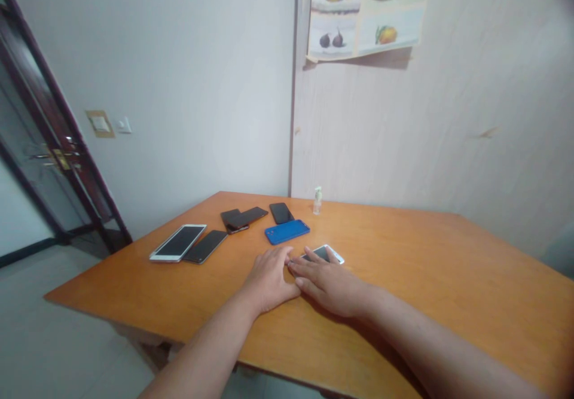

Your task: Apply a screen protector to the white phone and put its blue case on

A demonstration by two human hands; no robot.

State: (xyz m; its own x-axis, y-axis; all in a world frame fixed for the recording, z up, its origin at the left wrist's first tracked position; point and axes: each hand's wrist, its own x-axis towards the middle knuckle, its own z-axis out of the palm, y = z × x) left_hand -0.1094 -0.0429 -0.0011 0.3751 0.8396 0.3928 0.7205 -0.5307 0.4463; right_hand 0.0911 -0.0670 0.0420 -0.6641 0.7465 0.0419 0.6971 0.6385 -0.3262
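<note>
A white smartphone (338,255) with a dark screen lies on the table in front of me, partly hidden under my right hand. My right hand (329,282) rests palm down across it, fingers stretched out and a little apart over the screen. My left hand (269,279) curves around the phone's left end, fingertips on the far side and thumb on the near side, close to my right fingers. Just beyond both hands sits a blue phone case (287,231), with a black phone (281,212) behind it.
The wooden table (426,291) meets the wall. Left of my hands lie a white tablet (179,242), a dark phone (207,247) and two overlapping dark phones (249,216). A small clear bottle (317,201) stands near the back edge. Fruit pictures (365,28) hang above.
</note>
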